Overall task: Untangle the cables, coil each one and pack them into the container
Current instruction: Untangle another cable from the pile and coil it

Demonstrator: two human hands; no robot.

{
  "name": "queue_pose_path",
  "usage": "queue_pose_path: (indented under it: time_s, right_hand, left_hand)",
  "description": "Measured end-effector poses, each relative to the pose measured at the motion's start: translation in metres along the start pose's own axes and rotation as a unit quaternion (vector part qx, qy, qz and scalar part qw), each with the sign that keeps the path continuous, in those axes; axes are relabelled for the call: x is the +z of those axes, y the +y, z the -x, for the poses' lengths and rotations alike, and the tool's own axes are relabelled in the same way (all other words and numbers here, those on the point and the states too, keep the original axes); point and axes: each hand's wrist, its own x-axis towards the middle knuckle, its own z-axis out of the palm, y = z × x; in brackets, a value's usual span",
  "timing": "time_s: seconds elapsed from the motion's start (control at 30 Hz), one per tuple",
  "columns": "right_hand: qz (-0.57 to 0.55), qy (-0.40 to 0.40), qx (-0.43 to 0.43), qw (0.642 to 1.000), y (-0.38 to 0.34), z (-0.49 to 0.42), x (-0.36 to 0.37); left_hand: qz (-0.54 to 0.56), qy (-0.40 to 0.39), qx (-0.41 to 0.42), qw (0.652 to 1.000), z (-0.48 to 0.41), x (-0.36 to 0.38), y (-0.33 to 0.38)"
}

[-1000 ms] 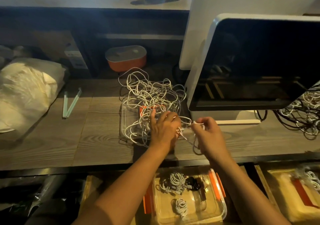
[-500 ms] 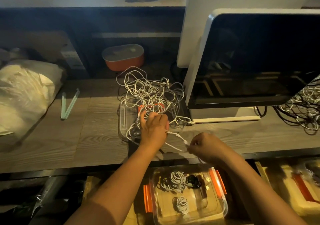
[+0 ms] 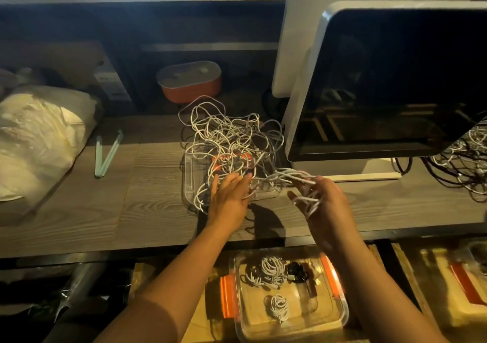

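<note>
Untangling is under way and packing is barely begun. The left hand point(image 3: 228, 197), fingers straight and spread, presses flat on the tangle of white cables point(image 3: 232, 142); the tangle lies over a clear tray point(image 3: 188, 182) on the bench point(image 3: 152, 197); the right hand point(image 3: 325, 205) grips loops of white cable point(image 3: 295, 178) drawn from the tangle's right side, though blur hides exact finger positions; the container point(image 3: 340, 313) sits open below the bench edge. Count: three packed bundles, namely a larger white bundle point(image 3: 266, 271), a smaller white coil point(image 3: 279, 307) and a black coil point(image 3: 297, 272); the tangled cables are too interlaced to count and are judged the greater share; two hands.
</note>
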Motion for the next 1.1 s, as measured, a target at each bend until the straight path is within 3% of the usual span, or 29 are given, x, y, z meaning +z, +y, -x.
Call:
queue_pose_path:
  time_s: [0.07, 0.17, 0.23, 0.33, 0.43, 0.5, 0.6, 0.63, 0.73, 0.83, 0.93, 1.03, 1.1]
  right_hand:
    - [-0.096, 0.007, -0.005, 0.995, -0.003, 0.0, 0.0]
    - [0.092, 0.022, -0.088, 0.992, -0.004, -0.001, -0.009]
    - [0.235, 0.008, -0.138, 0.962, -0.003, -0.005, -0.015]
    - [0.394, -0.04, -0.188, 0.899, 0.0, -0.013, -0.022]
    - [0.522, -0.045, -0.255, 0.813, 0.0, -0.017, -0.026]
    - [0.589, -0.027, -0.293, 0.753, -0.001, -0.019, -0.03]
    - [0.652, -0.035, -0.343, 0.675, -0.003, -0.021, -0.03]
    - [0.662, -0.043, -0.361, 0.655, -0.003, -0.021, -0.029]
    - [0.673, -0.067, -0.405, 0.615, -0.003, -0.02, -0.024]
    - [0.676, -0.092, -0.415, 0.602, -0.001, -0.019, -0.025]
    - [0.67, -0.085, -0.399, 0.621, 0.002, -0.02, -0.026]
    - [0.663, -0.058, -0.37, 0.648, 0.006, -0.017, -0.024]
    - [0.661, -0.056, -0.357, 0.657, 0.011, -0.015, -0.026]
  left_hand:
    - [-0.015, -0.046, -0.039, 0.998, -0.004, -0.006, 0.001]
    - [-0.042, -0.069, -0.076, 0.994, -0.011, -0.012, -0.003]
    - [-0.043, -0.08, -0.095, 0.991, -0.014, -0.021, -0.001]
    - [-0.049, -0.144, -0.072, 0.986, -0.014, -0.041, 0.01]
    - [-0.078, -0.211, -0.059, 0.973, -0.006, -0.071, 0.021]
    - [-0.059, -0.147, -0.039, 0.987, 0.0, -0.088, 0.028]
    - [0.061, 0.004, 0.003, 0.998, -0.001, -0.107, 0.046]
    - [0.089, 0.003, 0.018, 0.996, -0.006, -0.107, 0.051]
    - [0.084, -0.1, 0.067, 0.989, -0.02, -0.101, 0.062]
    - [0.062, -0.154, 0.092, 0.982, -0.027, -0.093, 0.061]
    - [0.109, -0.137, 0.081, 0.981, -0.027, -0.081, 0.055]
    - [0.25, -0.087, -0.059, 0.962, -0.025, -0.068, 0.054]
    - [0.351, -0.023, -0.211, 0.912, -0.026, -0.061, 0.05]
